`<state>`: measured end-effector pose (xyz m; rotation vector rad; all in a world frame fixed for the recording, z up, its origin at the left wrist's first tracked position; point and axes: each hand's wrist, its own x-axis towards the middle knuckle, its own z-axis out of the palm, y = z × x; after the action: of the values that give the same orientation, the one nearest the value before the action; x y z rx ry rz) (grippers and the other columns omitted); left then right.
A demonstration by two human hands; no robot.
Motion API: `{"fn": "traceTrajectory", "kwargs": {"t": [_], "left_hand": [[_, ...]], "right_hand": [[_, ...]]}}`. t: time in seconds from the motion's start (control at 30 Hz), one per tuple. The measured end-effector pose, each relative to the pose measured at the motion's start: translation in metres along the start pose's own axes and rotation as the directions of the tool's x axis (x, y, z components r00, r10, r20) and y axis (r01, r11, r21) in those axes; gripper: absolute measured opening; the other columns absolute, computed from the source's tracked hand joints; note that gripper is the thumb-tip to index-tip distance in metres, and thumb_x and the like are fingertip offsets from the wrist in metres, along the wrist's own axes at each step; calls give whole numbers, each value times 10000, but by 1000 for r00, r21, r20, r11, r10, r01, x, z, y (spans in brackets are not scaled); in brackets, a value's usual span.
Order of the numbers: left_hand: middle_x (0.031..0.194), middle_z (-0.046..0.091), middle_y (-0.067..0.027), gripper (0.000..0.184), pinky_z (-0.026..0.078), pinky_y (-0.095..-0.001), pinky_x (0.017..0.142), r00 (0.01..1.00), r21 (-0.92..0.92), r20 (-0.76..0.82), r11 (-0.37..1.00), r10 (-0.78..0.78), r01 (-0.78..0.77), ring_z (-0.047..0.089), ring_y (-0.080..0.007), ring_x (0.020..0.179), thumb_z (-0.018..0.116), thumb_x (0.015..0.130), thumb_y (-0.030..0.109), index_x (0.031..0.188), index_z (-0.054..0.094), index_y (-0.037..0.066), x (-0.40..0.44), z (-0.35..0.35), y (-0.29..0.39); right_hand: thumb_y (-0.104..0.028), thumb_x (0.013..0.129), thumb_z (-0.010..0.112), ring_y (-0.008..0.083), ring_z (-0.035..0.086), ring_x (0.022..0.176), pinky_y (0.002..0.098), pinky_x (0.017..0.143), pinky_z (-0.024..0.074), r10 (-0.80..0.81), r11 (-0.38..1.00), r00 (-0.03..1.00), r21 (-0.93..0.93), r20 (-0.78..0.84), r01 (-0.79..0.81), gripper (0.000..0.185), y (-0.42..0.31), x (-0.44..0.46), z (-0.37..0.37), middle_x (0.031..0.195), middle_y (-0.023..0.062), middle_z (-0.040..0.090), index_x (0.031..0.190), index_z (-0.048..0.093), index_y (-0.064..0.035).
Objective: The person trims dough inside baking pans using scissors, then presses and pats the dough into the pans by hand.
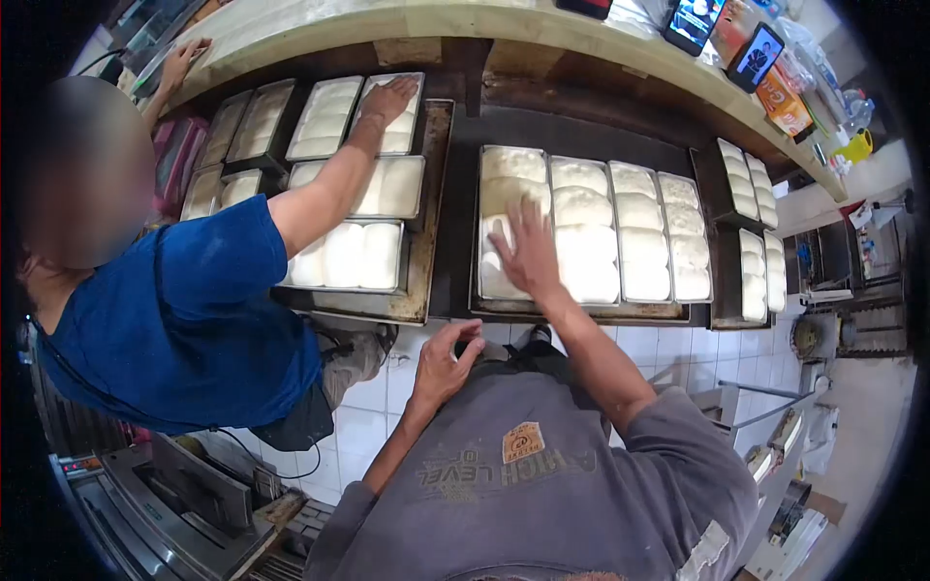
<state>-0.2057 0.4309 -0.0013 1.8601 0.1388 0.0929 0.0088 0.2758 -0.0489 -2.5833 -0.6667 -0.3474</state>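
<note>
My right hand [526, 250] is open, its spread fingers lying on the pale dough [513, 179] in the leftmost of a row of loaf pans [599, 302]. That dough fills the pan in rounded lobes, as does the dough [584, 232] in the pan beside it. Close to my body, at the near edge of the table, my left hand [449, 363] hangs in the air with loosely bent fingers and a gap by the thumb. Nothing shows in it.
On my left, a person in a blue shirt [194, 300] rests a hand [389, 101] on dough in another pan group. More filled pans [752, 276] stand at right. A wooden shelf [446, 21] across the back carries phones [754, 56] and packets [783, 102].
</note>
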Motion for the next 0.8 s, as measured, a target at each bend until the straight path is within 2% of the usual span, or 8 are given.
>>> {"fn": "traceTrajectory", "kwargs": {"t": [0.07,0.13,0.17,0.3,0.5,0.63,0.73,0.8], "left_hand": [[1071,769,-106,322,572,-320,837,1000,-12,-4,1000,-9,9,726,-213,902,745,930,50,1248,727,3,-1,0,2],[1067,771,-104,323,572,-320,839,1000,-24,-10,1000,-13,13,726,-211,902,747,930,50,1248,726,-1,1,-1,3],[1067,771,-104,323,572,-320,839,1000,-25,-7,1000,-12,12,726,-211,902,747,930,50,1248,726,-1,0,-2,4],[1086,790,-91,324,572,-316,870,1000,48,-6,999,-23,23,742,-195,957,759,948,58,1269,737,14,3,-5,7],[1087,789,-95,327,572,-316,869,998,-25,-23,998,-56,56,739,-194,955,761,948,56,1270,734,6,8,2,8],[1095,785,-103,321,568,-314,871,999,17,39,999,-37,36,731,-193,949,755,953,53,1267,728,-6,17,12,14],[1097,783,-105,316,566,-312,872,998,5,56,1000,-24,24,727,-195,946,749,956,50,1265,726,-12,28,15,20],[1099,781,-106,311,564,-310,873,996,-18,85,999,-26,27,723,-198,943,744,959,47,1263,723,-17,28,23,23]], "right_hand": [[-464,1053,575,464,353,1541,625,1230,293,8,998,999,62,-44,-5,726,13,27,-27,1662,259,395,1613,419,-30],[-599,1086,446,450,320,1571,608,1260,266,115,948,961,-260,-252,-182,755,47,34,-30,1690,254,364,1619,437,-65],[-599,1086,446,450,320,1571,608,1260,266,117,947,961,-262,-252,-184,755,61,32,-30,1690,254,364,1619,437,-65],[-608,1088,430,441,270,1600,610,1279,240,212,964,968,-193,135,-184,781,107,33,-28,1714,246,325,1659,369,-80],[-507,1100,448,413,227,1622,621,1286,210,226,957,973,-198,55,-211,716,106,-6,-79,1734,212,305,1669,351,-82],[-489,1102,444,418,206,1628,597,1298,208,206,977,966,13,154,-211,718,110,-14,-82,1745,199,287,1690,310,-101],[-509,1101,434,433,181,1630,577,1316,170,71,997,997,-20,-28,-71,735,103,-46,-89,1756,202,253,1696,293,-102],[-585,1091,426,430,189,1629,587,1311,136,113,961,979,-270,172,-63,798,96,-72,-66,1749,250,233,1686,308,-66]]}}
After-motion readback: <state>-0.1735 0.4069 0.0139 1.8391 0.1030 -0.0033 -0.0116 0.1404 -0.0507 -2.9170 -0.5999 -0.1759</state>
